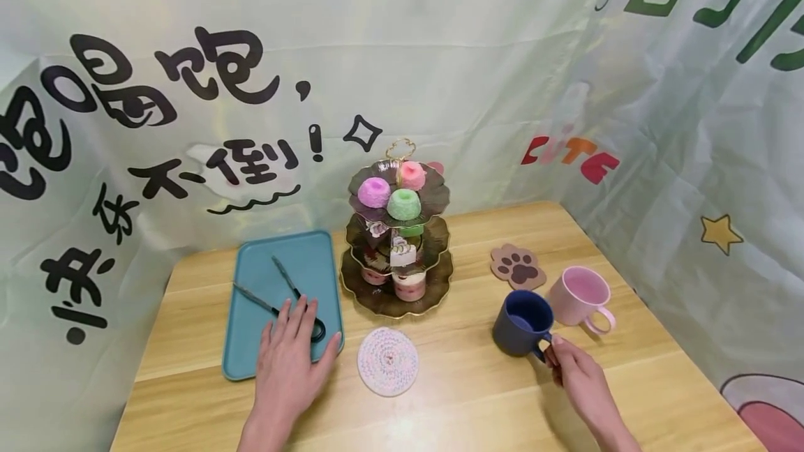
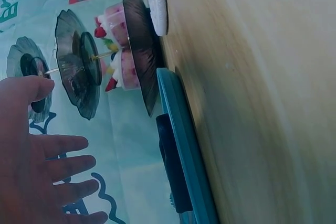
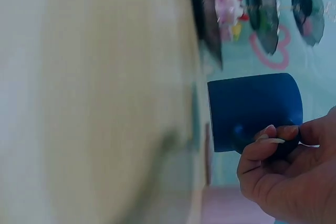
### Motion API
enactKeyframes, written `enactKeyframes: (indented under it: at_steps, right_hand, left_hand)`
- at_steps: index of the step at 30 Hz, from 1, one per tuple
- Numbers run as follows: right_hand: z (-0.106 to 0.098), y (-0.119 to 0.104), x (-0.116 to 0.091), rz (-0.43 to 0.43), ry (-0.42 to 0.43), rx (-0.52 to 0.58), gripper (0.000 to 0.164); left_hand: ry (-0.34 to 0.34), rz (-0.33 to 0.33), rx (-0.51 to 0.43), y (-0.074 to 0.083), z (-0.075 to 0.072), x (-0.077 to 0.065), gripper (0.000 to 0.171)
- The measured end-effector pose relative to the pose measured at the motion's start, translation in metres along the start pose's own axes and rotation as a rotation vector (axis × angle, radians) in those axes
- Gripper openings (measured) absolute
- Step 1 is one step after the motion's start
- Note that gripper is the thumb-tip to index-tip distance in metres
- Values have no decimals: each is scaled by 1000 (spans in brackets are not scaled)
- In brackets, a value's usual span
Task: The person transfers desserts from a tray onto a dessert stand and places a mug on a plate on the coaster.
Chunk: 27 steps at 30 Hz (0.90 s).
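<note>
My right hand (image 1: 581, 379) grips the handle of a dark blue mug (image 1: 523, 323). The mug is upright, its base close over the table in the right wrist view, where curled fingers (image 3: 257, 156) pinch the handle. Just behind it to the right stands a pink mug (image 1: 579, 295). On the left, my left hand (image 1: 290, 361) has its fingers spread above the front of a blue tray (image 1: 285, 239), holding nothing. Scissor-like tongs (image 1: 285, 276) with black loop handles lie in the tray, their arms apart; the hand partly covers them in the head view.
A three-tier stand (image 1: 396, 309) with pastel cakes and dessert cups stands at the back middle. In front of it lies a round woven coaster (image 1: 388, 361). A brown paw-print coaster (image 1: 518, 266) lies behind the mugs. Printed cloth (image 1: 490, 89) hangs behind the wooden table (image 1: 452, 396).
</note>
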State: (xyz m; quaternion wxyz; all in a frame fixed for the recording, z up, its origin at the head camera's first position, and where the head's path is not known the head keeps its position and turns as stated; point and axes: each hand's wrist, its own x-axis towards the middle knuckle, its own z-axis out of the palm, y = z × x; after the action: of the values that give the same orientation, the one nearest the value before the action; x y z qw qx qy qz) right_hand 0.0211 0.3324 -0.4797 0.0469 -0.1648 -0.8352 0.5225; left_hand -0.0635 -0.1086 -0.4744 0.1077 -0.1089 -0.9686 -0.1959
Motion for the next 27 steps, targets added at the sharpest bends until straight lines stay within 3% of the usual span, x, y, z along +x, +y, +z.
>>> enactKeyframes:
  at_steps: [7, 13, 21, 27]
  right_hand:
    - [30, -39, -5, -84, -54, 64, 48]
    - [64, -64, -8, -124, -167, 106, 41]
    - [103, -82, -13, -176, -357, 88, 37]
    - [124, -85, -17, -201, -440, 31, 41]
  left_hand:
    - [13, 25, 30, 1, 1, -3, 76]
    - [44, 55, 41, 5, 7, -6, 73]
    - [72, 85, 25, 9, 16, -10, 73]
    - [87, 88, 21, 8, 17, -13, 72]
